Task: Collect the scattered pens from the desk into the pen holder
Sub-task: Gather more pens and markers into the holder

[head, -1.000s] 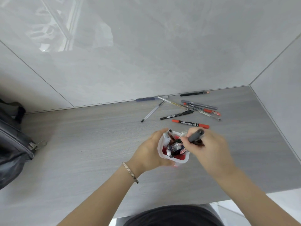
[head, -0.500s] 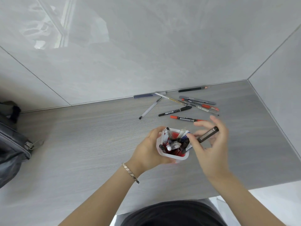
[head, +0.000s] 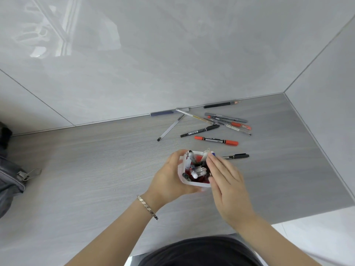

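Note:
My left hand (head: 169, 179) grips the white square pen holder (head: 194, 182), which has a red inside and is full of several pens. My right hand (head: 228, 185) is flat with straight fingers against the holder's right side and holds nothing. Just right of the holder a black pen (head: 236, 156) lies on the desk. Farther back lie a red marker (head: 216, 140), a black marker (head: 199, 130), a clear pen (head: 171, 127) and a cluster of grey and red pens (head: 228, 121). A dark pencil (head: 221, 104) and a blue pen (head: 162, 113) rest along the wall.
A grey bag (head: 9, 179) with a buckle strap sits at the desk's left edge. Tiled walls close the back and the right side of the grey wood desk (head: 96, 169). The desk's front edge (head: 288, 217) runs close to my right forearm.
My right hand held a dark pen over the holder; now it is flat and holds nothing. A black pen now shows on the desk right of the holder. The left hand has kept its grip.

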Tool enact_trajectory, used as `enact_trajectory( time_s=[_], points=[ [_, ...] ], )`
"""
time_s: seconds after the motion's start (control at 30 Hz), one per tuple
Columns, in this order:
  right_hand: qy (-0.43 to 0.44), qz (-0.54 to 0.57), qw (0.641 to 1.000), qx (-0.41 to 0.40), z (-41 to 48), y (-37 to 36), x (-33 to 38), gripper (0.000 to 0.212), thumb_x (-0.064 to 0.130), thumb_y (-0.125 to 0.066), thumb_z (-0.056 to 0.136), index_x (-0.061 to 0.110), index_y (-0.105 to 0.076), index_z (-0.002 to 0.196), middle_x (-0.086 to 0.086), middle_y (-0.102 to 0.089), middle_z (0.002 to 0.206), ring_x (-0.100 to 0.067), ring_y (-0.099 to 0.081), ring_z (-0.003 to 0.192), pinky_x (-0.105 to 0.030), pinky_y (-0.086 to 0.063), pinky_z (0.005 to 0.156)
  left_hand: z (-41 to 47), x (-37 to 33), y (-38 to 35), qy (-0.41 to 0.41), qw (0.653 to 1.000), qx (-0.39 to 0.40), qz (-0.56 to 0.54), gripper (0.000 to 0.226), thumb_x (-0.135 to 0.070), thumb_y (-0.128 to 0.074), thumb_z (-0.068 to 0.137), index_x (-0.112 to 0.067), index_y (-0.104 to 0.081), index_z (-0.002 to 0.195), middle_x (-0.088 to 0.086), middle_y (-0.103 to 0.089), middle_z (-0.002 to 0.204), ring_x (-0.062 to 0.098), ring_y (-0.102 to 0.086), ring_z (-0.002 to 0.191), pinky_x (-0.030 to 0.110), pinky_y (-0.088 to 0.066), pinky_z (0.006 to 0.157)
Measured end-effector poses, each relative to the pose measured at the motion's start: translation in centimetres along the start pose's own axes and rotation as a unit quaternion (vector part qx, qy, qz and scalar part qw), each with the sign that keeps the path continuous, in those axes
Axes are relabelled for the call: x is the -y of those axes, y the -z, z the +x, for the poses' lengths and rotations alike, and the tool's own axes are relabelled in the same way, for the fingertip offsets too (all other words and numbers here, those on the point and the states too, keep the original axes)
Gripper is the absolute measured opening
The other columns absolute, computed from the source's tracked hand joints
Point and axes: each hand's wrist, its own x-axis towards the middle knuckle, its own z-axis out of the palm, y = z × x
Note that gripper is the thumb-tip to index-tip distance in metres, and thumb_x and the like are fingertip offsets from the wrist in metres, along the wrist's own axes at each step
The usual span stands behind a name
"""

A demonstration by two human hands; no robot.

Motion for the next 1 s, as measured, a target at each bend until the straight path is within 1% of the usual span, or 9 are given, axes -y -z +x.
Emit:
enact_trajectory(
  time_s=[0.1, 0.17, 0.23, 0.3, 0.43, 0.57, 0.67, 0.8, 1.0],
  points=[
    [-0.053, 0.083, 0.995, 0.021, 1.1, 1.4, -0.4, 0.047, 0.041, -0.030, 0.095, 0.015, -0.051, 0.127, 0.009, -0.046, 0.134, -0.006, -0.031, 0.126, -0.004, -0.013, 0.107, 0.0, 0.1, -0.5, 0.009, 0.999, -0.016, -0.038, 0.094, -0.042, -0.088, 0.041, -0.036, -0.034, 0.119, -0.012, -0.049, 0.126, 0.005, -0.048, 0.118, 0.039, -0.049, 0.096],
    [-0.143, 0.161, 0.976, 0.009, 1.9, 2.1, -2.4, 0.031, 0.030, -0.045, 0.091, 0.018, -0.060, 0.116, 0.007, -0.055, 0.119, -0.012, -0.042, 0.119, 0.002, -0.020, 0.098, -0.2, 0.0, -0.5, 0.013, 0.999, -0.018, -0.050, 0.092, -0.038, -0.089, 0.043, -0.037, -0.033, 0.117, -0.009, -0.048, 0.127, 0.002, -0.047, 0.117, 0.038, -0.050, 0.095],
    [-0.198, 0.104, 0.974, 0.018, 2.6, 1.9, -5.9, 0.024, 0.007, -0.056, 0.087, 0.010, -0.063, 0.109, -0.007, -0.063, 0.110, -0.029, -0.052, 0.111, -0.012, -0.030, 0.093, -0.4, -0.1, -0.3, 0.014, 0.998, -0.018, -0.060, 0.091, -0.036, -0.088, 0.044, -0.039, -0.031, 0.116, -0.008, -0.047, 0.126, -0.002, -0.045, 0.114, 0.033, -0.049, 0.095],
    [-0.223, -0.004, 0.969, 0.102, 3.1, 1.2, -8.9, 0.029, 0.000, -0.059, 0.082, 0.006, -0.061, 0.111, -0.016, -0.061, 0.114, -0.036, -0.049, 0.112, -0.029, -0.033, 0.097, -0.8, -0.2, 0.1, 0.019, 0.997, -0.030, -0.066, 0.089, -0.031, -0.088, 0.045, -0.039, -0.032, 0.114, -0.011, -0.048, 0.122, -0.004, -0.046, 0.112, 0.023, -0.048, 0.092],
    [-0.191, -0.117, 0.951, 0.213, 3.4, -0.4, -11.5, 0.029, 0.008, -0.057, 0.085, 0.011, -0.060, 0.113, -0.010, -0.057, 0.118, -0.031, -0.044, 0.118, -0.037, -0.032, 0.098, -1.3, 0.2, 1.3, 0.031, 0.992, -0.089, -0.086, 0.080, -0.017, -0.088, 0.050, -0.039, -0.036, 0.106, -0.024, -0.053, 0.100, -0.024, -0.048, 0.092, -0.003, -0.041, 0.067],
    [-0.108, -0.156, 0.957, 0.220, 5.2, -0.5, -11.4, 0.022, -0.001, -0.069, 0.067, 0.003, -0.067, 0.088, -0.017, -0.065, 0.093, -0.037, -0.060, 0.096, -0.042, -0.045, 0.082, -1.5, 1.0, 3.0, 0.026, 0.986, -0.139, -0.091, 0.082, -0.016, -0.089, 0.049, -0.033, -0.038, 0.111, -0.006, -0.057, 0.110, 0.007, -0.054, 0.106, 0.003, -0.047, 0.069],
    [-0.061, -0.143, 0.970, 0.186, 6.9, -1.1, -11.9, 0.027, -0.007, -0.077, 0.052, 0.002, -0.065, 0.073, -0.017, -0.066, 0.082, -0.039, -0.065, 0.080, -0.045, -0.053, 0.070, -1.5, 1.3, 3.8, 0.024, 0.983, -0.162, -0.087, 0.083, -0.011, -0.088, 0.051, -0.032, -0.036, 0.112, -0.011, -0.056, 0.108, 0.005, -0.053, 0.105, -0.002, -0.044, 0.067],
    [-0.102, -0.121, 0.970, 0.183, 8.9, -1.7, -11.5, 0.018, 0.004, -0.069, 0.075, 0.002, -0.065, 0.092, -0.016, -0.063, 0.107, -0.037, -0.055, 0.105, -0.041, -0.043, 0.090, -1.0, 1.7, 4.1, 0.032, 0.980, -0.167, -0.100, 0.084, -0.007, -0.087, 0.051, -0.032, -0.036, 0.112, -0.006, -0.055, 0.111, 0.004, -0.053, 0.103, -0.002, -0.044, 0.065],
    [-0.117, -0.085, 0.969, 0.200, 7.5, -1.1, -11.8, 0.016, 0.009, -0.064, 0.081, 0.008, -0.064, 0.098, -0.012, -0.064, 0.103, -0.033, -0.057, 0.100, -0.037, -0.044, 0.083, -0.8, 2.3, 3.9, 0.037, 0.981, -0.160, -0.104, 0.091, -0.011, -0.086, 0.053, -0.029, -0.029, 0.121, -0.003, -0.052, 0.115, 0.015, -0.054, 0.110, 0.004, -0.046, 0.071]
  ],
)
